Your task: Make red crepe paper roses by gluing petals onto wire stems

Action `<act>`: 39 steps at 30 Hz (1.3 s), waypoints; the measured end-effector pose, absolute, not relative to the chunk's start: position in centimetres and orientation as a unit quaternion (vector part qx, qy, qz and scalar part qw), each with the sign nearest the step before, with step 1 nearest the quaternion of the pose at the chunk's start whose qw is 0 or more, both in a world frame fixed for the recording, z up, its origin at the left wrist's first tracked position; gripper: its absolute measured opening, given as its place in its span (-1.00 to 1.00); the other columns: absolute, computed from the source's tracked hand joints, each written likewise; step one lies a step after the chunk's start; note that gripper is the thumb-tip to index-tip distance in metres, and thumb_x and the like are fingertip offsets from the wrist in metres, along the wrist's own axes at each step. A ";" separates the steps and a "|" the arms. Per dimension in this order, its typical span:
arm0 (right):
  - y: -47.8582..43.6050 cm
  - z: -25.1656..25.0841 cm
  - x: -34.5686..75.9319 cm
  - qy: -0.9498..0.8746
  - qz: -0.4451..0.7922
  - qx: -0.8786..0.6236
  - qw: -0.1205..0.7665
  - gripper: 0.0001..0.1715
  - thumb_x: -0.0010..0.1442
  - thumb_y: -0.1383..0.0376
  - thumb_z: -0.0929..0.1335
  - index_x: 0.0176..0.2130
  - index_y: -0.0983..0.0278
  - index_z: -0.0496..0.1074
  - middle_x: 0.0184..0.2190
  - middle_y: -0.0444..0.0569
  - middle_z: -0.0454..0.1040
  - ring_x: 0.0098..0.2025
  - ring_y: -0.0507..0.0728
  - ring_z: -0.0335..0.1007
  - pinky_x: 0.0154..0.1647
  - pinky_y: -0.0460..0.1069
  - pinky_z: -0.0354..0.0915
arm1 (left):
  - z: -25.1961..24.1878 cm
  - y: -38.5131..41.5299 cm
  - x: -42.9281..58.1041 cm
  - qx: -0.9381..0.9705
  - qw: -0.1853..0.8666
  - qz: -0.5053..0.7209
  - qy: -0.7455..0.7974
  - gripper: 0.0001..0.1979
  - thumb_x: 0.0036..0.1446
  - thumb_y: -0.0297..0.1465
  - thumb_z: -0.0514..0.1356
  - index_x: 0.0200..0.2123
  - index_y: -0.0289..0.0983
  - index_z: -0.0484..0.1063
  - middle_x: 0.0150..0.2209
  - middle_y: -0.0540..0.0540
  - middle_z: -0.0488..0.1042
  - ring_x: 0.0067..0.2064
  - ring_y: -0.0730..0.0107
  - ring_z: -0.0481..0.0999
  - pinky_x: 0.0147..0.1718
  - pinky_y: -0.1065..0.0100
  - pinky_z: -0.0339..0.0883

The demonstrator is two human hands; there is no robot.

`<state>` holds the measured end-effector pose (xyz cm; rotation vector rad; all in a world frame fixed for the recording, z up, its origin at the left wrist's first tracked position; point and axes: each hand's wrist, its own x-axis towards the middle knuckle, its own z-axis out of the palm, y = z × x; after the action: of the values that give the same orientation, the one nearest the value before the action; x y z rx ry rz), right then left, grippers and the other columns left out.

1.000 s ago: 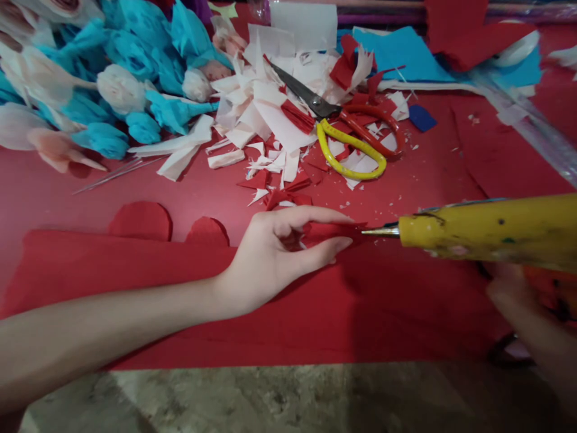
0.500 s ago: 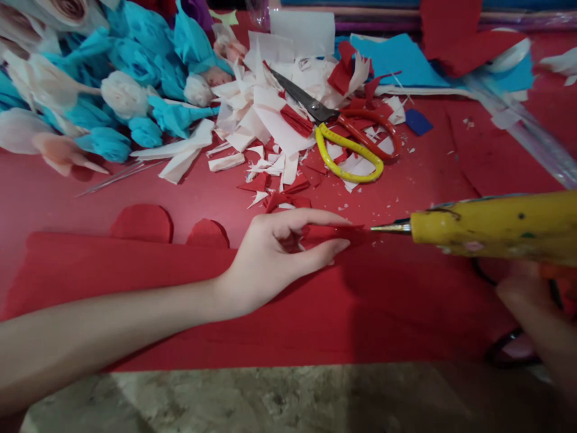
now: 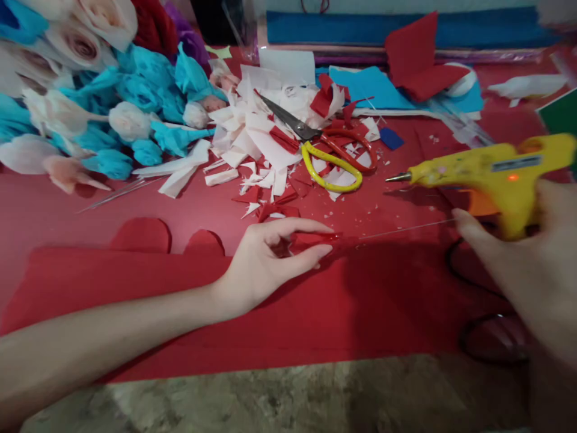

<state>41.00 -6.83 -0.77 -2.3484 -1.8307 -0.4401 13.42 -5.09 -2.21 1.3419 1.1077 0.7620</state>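
Red crepe paper sheet (image 3: 279,325) covers the worktop. Left hand (image 3: 264,261), forearm lying along the sheet from the left, pinches a small folded red paper piece (image 3: 311,239) between thumb and forefinger, near centre. Right hand (image 3: 527,270) is closed round the handle of a yellow glue gun (image 3: 478,171) at right, nozzle pointing left, well apart from the piece. A thin strand (image 3: 406,228) runs rightward from the piece. Right hand blurred, cut off by the frame edge. Scissors (image 3: 336,162) lie farther back.

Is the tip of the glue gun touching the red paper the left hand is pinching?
No, the glue gun is held apart from the red paper in the left hand.
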 end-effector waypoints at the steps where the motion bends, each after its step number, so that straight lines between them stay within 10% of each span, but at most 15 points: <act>1: -6.1 -0.9 41.1 -0.608 -0.139 -0.777 0.081 -0.54 -0.06 -0.09 0.25 -0.43 0.25 0.17 -0.45 0.00 0.27 -0.34 0.21 0.24 -0.49 0.00 0.07 | -2.2 -5.1 13.4 0.575 0.578 0.325 0.478 -0.79 -0.05 -0.34 0.26 -0.29 -0.28 0.49 -0.45 -0.02 0.55 -0.52 0.48 0.53 -0.57 0.58 0.38; 10: -5.8 -2.1 42.2 -0.643 -0.070 -0.761 0.050 -0.57 0.01 -0.04 0.30 -0.37 0.28 0.34 -0.41 -0.01 0.33 -0.37 0.14 0.26 -0.44 -0.01 0.15 | -2.3 -5.0 13.4 0.584 0.583 0.323 0.464 -0.77 -0.04 -0.34 0.25 -0.27 -0.29 0.48 -0.51 -0.04 0.54 -0.52 0.46 0.53 -0.56 0.56 0.39; 18: -8.1 2.2 35.7 -0.823 -0.108 -0.510 0.225 -0.68 0.05 0.30 0.36 -0.16 0.37 0.39 -0.21 0.09 0.42 -0.15 0.17 0.33 -0.06 0.04 0.24 | -2.5 -5.1 13.3 0.610 0.572 0.335 0.434 -0.81 -0.02 -0.37 0.24 -0.27 -0.28 0.48 -0.46 -0.02 0.55 -0.54 0.55 0.50 -0.59 0.62 0.33; 39: -7.3 0.2 32.3 -0.866 0.060 -0.425 0.254 -0.79 0.09 0.42 0.35 -0.19 0.39 0.38 -0.27 -0.08 0.44 -0.24 -0.04 0.35 -0.14 -0.19 0.24 | -2.4 -4.7 13.5 0.581 0.620 0.335 0.408 -0.87 -0.04 -0.49 0.23 -0.33 -0.34 0.47 -0.40 -0.03 0.54 -0.47 0.57 0.49 -0.42 0.59 0.41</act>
<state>32.29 -7.32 0.17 -1.1558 -2.3535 0.1625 13.45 -4.75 -2.36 1.3357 0.9372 0.7707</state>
